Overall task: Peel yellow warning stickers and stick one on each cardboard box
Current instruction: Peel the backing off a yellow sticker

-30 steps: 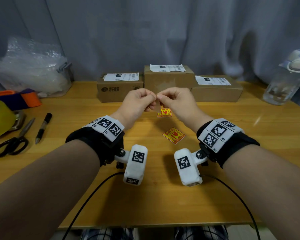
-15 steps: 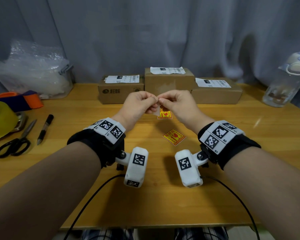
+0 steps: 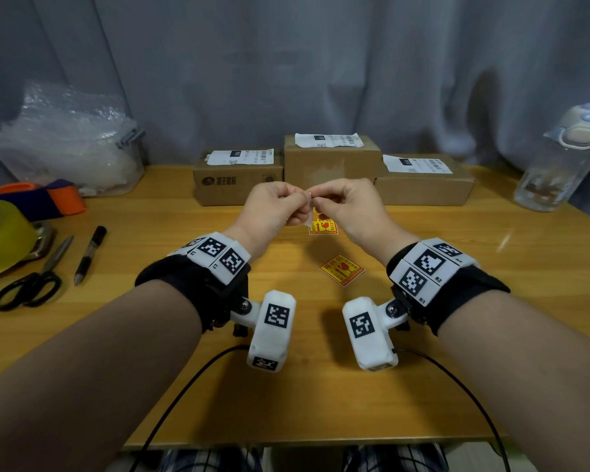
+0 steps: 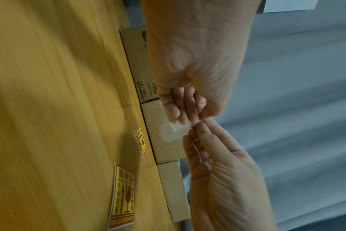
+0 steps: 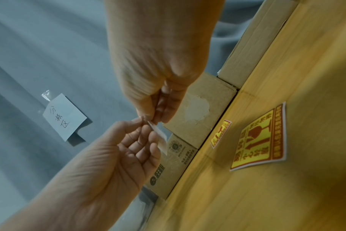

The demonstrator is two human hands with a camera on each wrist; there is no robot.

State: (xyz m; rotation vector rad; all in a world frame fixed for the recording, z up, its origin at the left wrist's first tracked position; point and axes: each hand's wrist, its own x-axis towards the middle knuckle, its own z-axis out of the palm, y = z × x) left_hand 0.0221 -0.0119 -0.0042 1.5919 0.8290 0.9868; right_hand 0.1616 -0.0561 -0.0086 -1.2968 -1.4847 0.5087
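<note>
Both hands meet in mid-air above the table, in front of the middle cardboard box (image 3: 331, 161). My left hand (image 3: 286, 206) and right hand (image 3: 334, 199) pinch one small sticker (image 4: 181, 125) between thumbs and fingertips; only its white side shows (image 5: 160, 136). Two yellow warning stickers lie flat on the table: one just under the hands (image 3: 324, 227), one nearer me (image 3: 342, 270). A left box (image 3: 238, 180) and a right box (image 3: 423, 185) flank the middle one, each with a white shipping label on top. The middle box's front has a pale torn patch (image 5: 196, 109).
Scissors (image 3: 24, 291), a pen (image 3: 90, 255) and a yellow tape roll (image 3: 0, 240) lie at the left. A tub of bubble wrap (image 3: 62, 141) stands back left, a water bottle (image 3: 559, 165) back right. Cables trail off the table's front edge.
Both hands stay together at the same spot, still pinching the sticker; only the fingertips shift slightly at its edge.
</note>
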